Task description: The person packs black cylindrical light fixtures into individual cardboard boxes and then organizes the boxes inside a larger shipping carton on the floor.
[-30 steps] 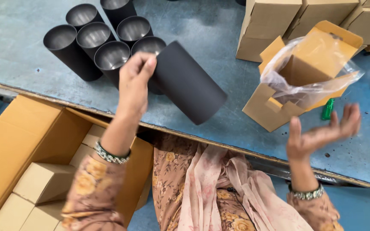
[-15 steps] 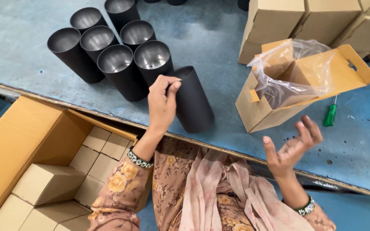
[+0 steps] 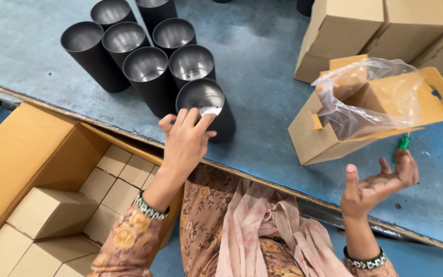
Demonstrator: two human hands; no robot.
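Observation:
My left hand (image 3: 185, 138) grips the near rim of a black cylinder (image 3: 210, 107) with a shiny metal inside, which stands upright near the front edge of the blue-grey table (image 3: 262, 61). Behind it stand several more of the same black cylinders (image 3: 147, 69) in a cluster. My right hand (image 3: 378, 187) is raised palm up with fingers apart, holding nothing, just below an open cardboard box (image 3: 370, 110) that has a clear plastic bag (image 3: 370, 97) hanging out of its mouth.
A large open carton (image 3: 21, 169) at lower left holds several small closed boxes (image 3: 49, 213). More closed cardboard boxes (image 3: 385, 25) are stacked at the back right. A green-handled tool (image 3: 403, 143) lies by the open box.
The cylinder that lay tilted in my left hand now stands upright by the table's front edge. My right hand dropped lower and stays empty.

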